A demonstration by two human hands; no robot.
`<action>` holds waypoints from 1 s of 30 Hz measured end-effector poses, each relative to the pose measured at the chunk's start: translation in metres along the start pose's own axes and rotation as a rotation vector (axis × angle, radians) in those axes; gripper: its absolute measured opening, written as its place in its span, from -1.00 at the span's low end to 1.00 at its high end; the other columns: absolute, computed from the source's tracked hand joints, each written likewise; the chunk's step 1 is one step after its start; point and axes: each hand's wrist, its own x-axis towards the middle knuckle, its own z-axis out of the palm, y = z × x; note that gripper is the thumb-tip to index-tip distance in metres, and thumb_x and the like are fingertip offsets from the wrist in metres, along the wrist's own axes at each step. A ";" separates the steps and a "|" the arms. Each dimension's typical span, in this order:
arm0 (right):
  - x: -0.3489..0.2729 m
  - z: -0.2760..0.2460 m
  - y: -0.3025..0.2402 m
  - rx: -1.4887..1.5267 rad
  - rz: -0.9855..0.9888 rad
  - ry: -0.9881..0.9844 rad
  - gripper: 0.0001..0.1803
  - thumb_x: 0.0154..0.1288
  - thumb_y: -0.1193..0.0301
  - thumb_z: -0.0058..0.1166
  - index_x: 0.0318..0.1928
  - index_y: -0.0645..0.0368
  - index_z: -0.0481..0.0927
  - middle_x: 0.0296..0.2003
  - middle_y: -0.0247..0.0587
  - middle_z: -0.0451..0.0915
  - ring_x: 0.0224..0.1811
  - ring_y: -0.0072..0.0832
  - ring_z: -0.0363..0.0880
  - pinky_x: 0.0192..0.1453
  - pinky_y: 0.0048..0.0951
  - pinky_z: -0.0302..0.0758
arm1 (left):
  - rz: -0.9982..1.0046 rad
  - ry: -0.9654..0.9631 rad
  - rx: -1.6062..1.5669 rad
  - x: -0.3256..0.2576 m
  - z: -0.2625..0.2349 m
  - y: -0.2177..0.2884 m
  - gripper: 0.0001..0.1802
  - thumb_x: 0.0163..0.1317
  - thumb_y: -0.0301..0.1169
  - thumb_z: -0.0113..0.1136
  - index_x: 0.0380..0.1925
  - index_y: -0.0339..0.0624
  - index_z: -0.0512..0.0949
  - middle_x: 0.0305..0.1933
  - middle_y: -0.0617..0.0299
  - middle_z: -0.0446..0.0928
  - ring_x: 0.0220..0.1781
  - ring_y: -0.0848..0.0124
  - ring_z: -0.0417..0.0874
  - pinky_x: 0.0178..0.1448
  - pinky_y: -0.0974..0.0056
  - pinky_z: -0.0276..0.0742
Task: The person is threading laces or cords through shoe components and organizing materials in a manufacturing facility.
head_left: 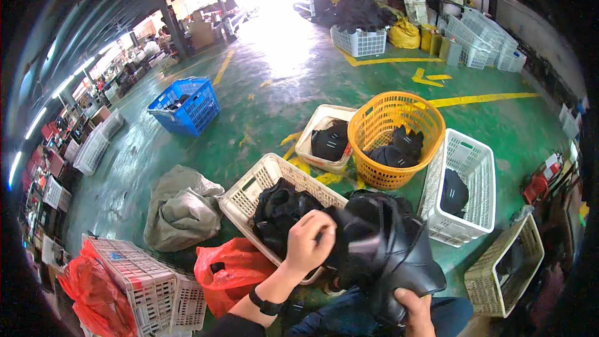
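Observation:
My left hand point(309, 240) grips the upper edge of a black rubbery boot-like piece point(387, 249) held over my lap. My right hand point(415, 312) supports the same black piece from below, fingers closed on its lower edge. Just behind the hands stands a cream plastic crate point(249, 190) holding more black pieces point(281, 212). A dark watch band sits on my left wrist.
An orange round basket point(396, 137), a small cream tub point(327, 140) and a white crate point(465, 187) each hold black pieces. A red plastic bag point(228, 271), grey sack point(181, 209), white crates point(146, 287) and blue crate point(187, 106) lie left on the green floor.

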 end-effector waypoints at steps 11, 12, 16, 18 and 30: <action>0.009 -0.013 0.025 -0.069 0.048 -0.166 -0.22 -0.01 0.46 0.25 0.30 0.31 0.34 0.12 -0.09 0.54 0.16 -0.23 0.52 0.28 -0.21 0.44 | -0.200 -0.465 -0.675 -0.043 0.026 0.010 -0.65 0.37 -0.36 0.23 0.10 -0.27 0.56 0.30 0.16 0.39 0.38 0.28 0.31 0.44 0.18 0.18; 0.007 -0.011 0.018 0.067 0.154 -0.166 -0.20 -0.04 0.48 0.24 0.30 0.31 0.34 0.12 -0.07 0.55 0.15 -0.20 0.54 0.26 -0.20 0.46 | -0.202 -0.466 -0.675 -0.047 0.028 0.008 -0.65 0.37 -0.36 0.23 0.10 -0.27 0.56 0.30 0.16 0.39 0.38 0.28 0.31 0.44 0.18 0.18; -0.003 -0.003 -0.002 0.130 0.165 -0.082 -0.18 -0.12 0.53 0.21 0.29 0.32 0.36 0.11 -0.02 0.57 0.13 -0.16 0.58 0.25 -0.19 0.49 | -0.271 -0.507 -0.750 -0.056 0.038 0.001 -0.66 0.36 -0.46 0.19 0.12 -0.23 0.55 0.36 0.15 0.35 0.40 0.26 0.29 0.48 0.17 0.12; -0.011 -0.006 -0.006 0.106 0.160 -0.092 -0.19 -0.12 0.54 0.20 0.28 0.32 0.37 0.11 -0.02 0.57 0.13 -0.16 0.58 0.24 -0.18 0.49 | -0.237 -0.463 -0.613 -0.048 0.041 0.006 -0.68 0.34 -0.57 0.12 0.09 -0.19 0.59 0.38 0.19 0.33 0.44 0.25 0.25 0.49 0.19 0.09; -0.002 -0.009 -0.006 0.081 0.078 -0.300 -0.32 0.11 0.39 0.14 0.29 0.34 0.38 0.14 0.01 0.56 0.15 -0.19 0.58 0.23 -0.18 0.53 | -0.624 -0.812 -1.219 -0.069 0.029 -0.020 -0.34 0.27 -0.10 0.14 0.22 -0.40 0.41 0.21 0.11 0.53 0.31 0.32 0.45 0.46 0.19 0.23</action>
